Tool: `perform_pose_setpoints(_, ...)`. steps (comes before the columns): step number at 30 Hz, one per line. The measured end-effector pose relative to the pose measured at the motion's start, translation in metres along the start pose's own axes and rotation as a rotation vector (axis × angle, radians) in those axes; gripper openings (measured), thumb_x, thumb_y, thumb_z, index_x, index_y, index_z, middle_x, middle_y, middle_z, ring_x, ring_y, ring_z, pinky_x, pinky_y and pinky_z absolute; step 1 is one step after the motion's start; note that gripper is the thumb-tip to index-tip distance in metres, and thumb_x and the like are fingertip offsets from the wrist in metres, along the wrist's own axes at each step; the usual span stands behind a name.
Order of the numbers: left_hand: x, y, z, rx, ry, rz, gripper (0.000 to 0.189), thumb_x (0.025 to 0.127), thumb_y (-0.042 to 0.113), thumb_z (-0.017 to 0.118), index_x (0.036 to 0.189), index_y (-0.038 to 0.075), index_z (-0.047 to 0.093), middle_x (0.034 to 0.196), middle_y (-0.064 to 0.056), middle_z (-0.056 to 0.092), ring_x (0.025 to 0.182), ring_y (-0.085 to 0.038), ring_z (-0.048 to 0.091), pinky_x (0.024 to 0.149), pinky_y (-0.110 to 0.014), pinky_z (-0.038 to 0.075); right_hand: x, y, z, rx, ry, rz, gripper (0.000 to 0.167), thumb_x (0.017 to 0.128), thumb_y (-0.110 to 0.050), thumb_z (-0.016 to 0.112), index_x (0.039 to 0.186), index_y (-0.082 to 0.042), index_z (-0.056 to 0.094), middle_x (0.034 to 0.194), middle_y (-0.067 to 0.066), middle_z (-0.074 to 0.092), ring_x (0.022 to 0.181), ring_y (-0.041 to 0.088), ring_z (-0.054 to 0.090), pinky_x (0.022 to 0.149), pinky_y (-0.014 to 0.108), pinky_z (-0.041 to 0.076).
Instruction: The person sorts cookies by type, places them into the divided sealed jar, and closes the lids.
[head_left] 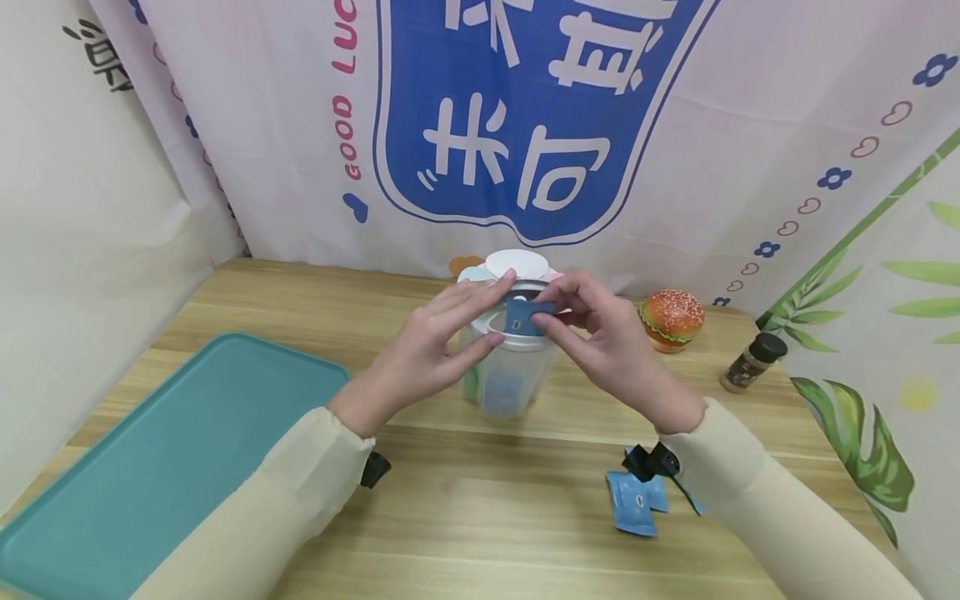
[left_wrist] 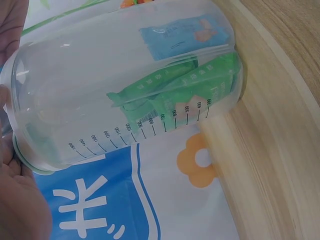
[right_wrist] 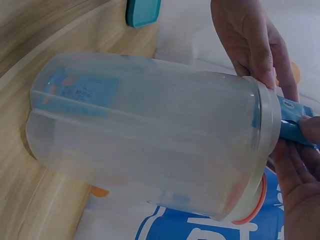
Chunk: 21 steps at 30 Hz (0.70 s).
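2 cream sleeves (head_left: 765, 492) — straight-fingered left hand (head_left: 423, 342) against tall translucent plastic canister (head_left: 517, 362), flat blue sachet (head_left: 522, 320) pinched in right hand (head_left: 609, 337)

Blue packet (head_left: 520, 320), part-hidden by right grip (head_left: 611, 337)

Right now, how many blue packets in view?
4 at least: one packet in right hand, one packet inside container, two packets on table; more possibly hidden by right sleeve.

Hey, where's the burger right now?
In the head view, the burger sits on the right side of the wooden table, toward the back, between the right hand and the black-capped jar.
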<state>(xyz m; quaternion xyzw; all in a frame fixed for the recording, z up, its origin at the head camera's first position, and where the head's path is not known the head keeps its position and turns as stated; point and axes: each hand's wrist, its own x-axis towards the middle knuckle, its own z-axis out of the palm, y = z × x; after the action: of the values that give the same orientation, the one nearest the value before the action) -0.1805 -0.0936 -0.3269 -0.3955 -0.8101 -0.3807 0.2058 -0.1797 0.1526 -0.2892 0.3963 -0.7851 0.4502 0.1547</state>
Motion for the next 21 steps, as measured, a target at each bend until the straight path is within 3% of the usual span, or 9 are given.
perform_pose_setpoints(6,-0.0001,0.0001,0.0001,0.005,0.0,0.0,0.067,0.101,0.017,0.07,0.162,0.018,0.041,0.16,-0.005,0.054,0.15,-0.023,0.05,0.129,-0.047,0.037,-0.0023,0.0003,-0.0004,-0.071,-0.036,-0.02,0.024,0.09,0.008,0.075,0.112,0.002,0.066,0.11,0.014,0.073,0.097,0.023,0.075,0.083,0.019,0.064)
perform_pose_setpoints(16,-0.0006,-0.0017,0.0011,0.005,0.006,0.007,0.066,0.102,0.017,0.07,0.162,0.018,0.041,0.16,-0.005,0.053,0.15,-0.023,0.05,0.129,-0.046,0.038,-0.0023,0.0025,-0.0024,-0.073,-0.067,-0.032,0.016,0.09,0.006,0.076,0.104,-0.001,0.073,0.108,0.012,0.076,0.1,0.022,0.075,0.086,0.023,0.065)
perform_pose_setpoints(21,-0.0004,-0.0006,0.001,0.014,0.003,0.004,0.066,0.102,0.018,0.07,0.162,0.017,0.041,0.16,-0.006,0.053,0.149,-0.024,0.051,0.128,-0.047,0.039,-0.0021,0.0031,-0.0043,-0.157,-0.125,-0.063,0.012,0.09,0.003,0.078,0.1,-0.003,0.079,0.111,0.01,0.076,0.104,0.022,0.073,0.092,0.02,0.062)
